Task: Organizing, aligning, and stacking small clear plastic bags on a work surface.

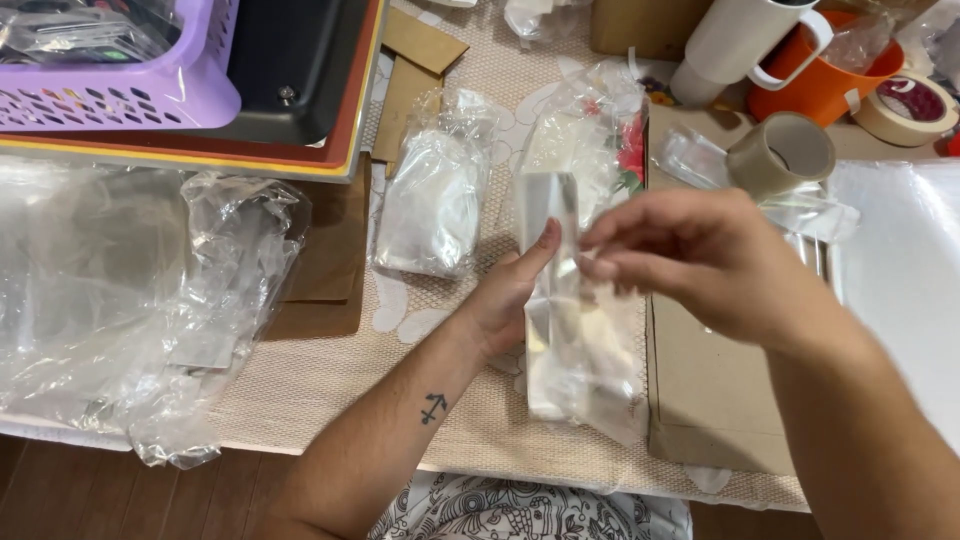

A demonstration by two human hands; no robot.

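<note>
A long clear plastic bag [575, 340] with something white inside lies upright on the beige mesh table mat [330, 385]. My left hand [510, 290] presses against its left side, thumb raised along the bag's edge. My right hand [700, 260] comes in from the right, fingertips pinching the bag's upper part near the thumb. A second filled clear bag [435, 200] lies just left of them.
Crumpled clear plastic [140, 300] piles at the left. A purple basket [120, 60] sits on a dark tray [300, 70] at the back left. Brown cardboard [710, 390] lies under my right arm. Tape rolls [785, 150], a white mug [745, 40] and an orange cup [830, 75] stand back right.
</note>
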